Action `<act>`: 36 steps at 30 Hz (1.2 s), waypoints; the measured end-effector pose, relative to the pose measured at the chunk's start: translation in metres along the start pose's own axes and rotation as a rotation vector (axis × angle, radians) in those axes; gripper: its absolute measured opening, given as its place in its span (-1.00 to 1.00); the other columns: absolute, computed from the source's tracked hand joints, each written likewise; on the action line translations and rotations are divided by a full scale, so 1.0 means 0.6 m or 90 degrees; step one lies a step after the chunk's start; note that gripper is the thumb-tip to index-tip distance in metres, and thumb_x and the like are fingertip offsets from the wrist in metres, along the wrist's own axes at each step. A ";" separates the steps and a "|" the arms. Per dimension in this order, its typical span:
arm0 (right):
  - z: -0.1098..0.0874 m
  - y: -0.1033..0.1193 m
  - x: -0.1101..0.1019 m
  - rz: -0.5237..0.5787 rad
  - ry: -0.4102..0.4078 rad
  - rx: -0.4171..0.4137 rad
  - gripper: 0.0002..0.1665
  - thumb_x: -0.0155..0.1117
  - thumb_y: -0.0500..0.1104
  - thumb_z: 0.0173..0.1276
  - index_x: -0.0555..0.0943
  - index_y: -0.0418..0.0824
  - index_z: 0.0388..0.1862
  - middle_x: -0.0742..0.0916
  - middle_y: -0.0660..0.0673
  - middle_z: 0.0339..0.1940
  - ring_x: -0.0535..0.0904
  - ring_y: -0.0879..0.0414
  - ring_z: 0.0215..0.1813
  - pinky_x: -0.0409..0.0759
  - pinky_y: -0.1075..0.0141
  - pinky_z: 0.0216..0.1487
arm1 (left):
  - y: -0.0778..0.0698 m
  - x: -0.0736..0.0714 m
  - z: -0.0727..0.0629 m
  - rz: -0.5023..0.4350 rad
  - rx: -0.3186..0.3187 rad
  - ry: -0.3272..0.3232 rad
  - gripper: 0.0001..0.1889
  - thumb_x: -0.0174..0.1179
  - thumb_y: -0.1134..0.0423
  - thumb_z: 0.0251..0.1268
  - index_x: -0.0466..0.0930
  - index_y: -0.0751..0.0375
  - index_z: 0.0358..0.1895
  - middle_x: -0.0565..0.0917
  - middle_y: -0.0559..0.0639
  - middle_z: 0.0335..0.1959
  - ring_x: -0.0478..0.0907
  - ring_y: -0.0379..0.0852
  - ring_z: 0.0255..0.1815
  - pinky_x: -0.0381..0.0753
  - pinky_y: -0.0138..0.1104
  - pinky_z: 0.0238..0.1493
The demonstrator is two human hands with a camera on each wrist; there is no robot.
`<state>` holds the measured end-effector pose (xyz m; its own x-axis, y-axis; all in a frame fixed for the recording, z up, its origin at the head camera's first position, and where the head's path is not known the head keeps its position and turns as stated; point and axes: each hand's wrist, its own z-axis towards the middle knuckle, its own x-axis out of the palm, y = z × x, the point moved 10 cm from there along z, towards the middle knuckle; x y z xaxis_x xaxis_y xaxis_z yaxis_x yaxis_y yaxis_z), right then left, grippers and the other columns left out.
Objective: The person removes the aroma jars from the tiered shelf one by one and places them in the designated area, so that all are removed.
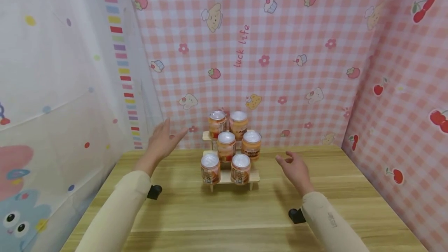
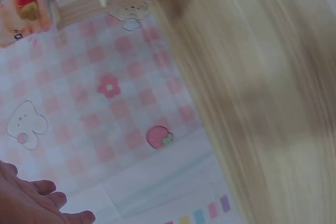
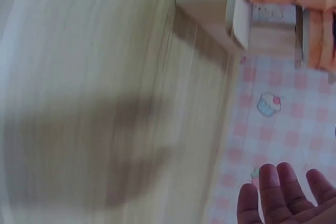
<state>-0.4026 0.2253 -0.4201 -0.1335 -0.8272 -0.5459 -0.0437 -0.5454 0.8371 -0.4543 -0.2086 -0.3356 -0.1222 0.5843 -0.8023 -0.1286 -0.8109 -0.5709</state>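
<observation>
Cans [image 1: 226,147] stand in pairs on each tier of a stepped rack [image 1: 254,176] on the worktop [image 1: 196,221]. We see the left hand [image 1: 162,141] and right hand [image 1: 295,170] flanking it, fingers [image 3: 272,188] released and empty; we judge this a hands-off stage, from which adjusting any can calls for reaching inward.

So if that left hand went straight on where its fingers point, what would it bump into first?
The left hand would probably meet the pink checked cloth first, though depth is unclear; the cans stand right of that line.
</observation>
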 end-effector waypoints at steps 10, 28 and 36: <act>-0.024 -0.045 0.072 0.171 0.012 0.115 -0.25 0.14 0.10 0.51 0.28 -0.37 0.44 0.54 -0.44 0.25 0.54 -0.23 0.17 0.55 -0.04 0.08 | -0.053 0.001 0.021 -0.094 0.041 -0.014 0.11 -0.07 -0.49 0.29 -0.29 0.21 0.61 -0.11 0.33 0.59 -0.14 0.30 0.57 -0.07 0.18 0.48; -0.036 -0.070 0.150 0.273 -0.023 0.139 -0.43 0.22 -0.07 0.46 0.44 -0.53 0.18 0.71 -0.38 -0.10 0.68 0.04 -0.33 0.61 0.29 -0.36 | -0.094 0.009 0.048 -0.248 0.031 0.021 0.08 -0.07 -0.54 0.23 -0.23 0.00 0.63 0.01 0.22 0.59 -0.01 0.26 0.55 0.03 0.21 0.45; -0.038 -0.081 0.181 0.350 -0.014 0.180 -0.49 0.27 -0.11 0.43 0.44 -0.49 0.14 0.67 -0.14 -0.38 0.56 0.16 -0.50 0.53 0.35 -0.54 | -0.105 0.034 0.057 -0.346 0.017 0.058 -0.03 0.10 -0.37 0.31 -0.08 0.05 0.61 0.13 0.18 0.55 0.07 0.16 0.54 0.18 0.05 0.45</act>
<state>-0.3925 0.1587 -0.5209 -0.2311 -0.9724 -0.0331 -0.2237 0.0200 0.9745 -0.4826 -0.1445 -0.3099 0.0545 0.9123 -0.4059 -0.1741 -0.3916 -0.9035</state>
